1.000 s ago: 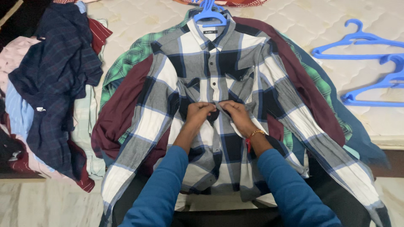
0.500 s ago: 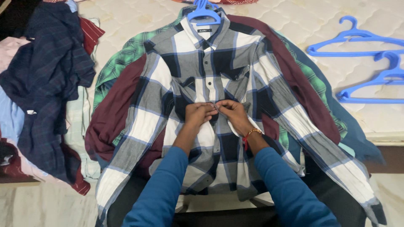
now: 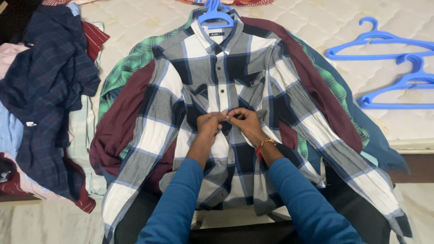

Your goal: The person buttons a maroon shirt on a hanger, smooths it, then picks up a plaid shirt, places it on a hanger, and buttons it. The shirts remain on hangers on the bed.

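Head camera looks down on a grey, white and navy checked shirt (image 3: pixel 226 90) spread flat on a mattress (image 3: pixel 135 22), its collar on a blue hanger (image 3: pixel 215 13), so the front lies smooth. The left hand (image 3: pixel 210 123) and right hand (image 3: pixel 244 123) meet at mid-placket, each pinching one edge together at a button. More shirts lie beneath; spare hangers (image 3: pixel 384 45) rest at right.

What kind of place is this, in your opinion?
Probably a bedroom at home: shirts lie on a bare quilted mattress, spare blue hangers rest on it, and a heap of clothes lies beside.
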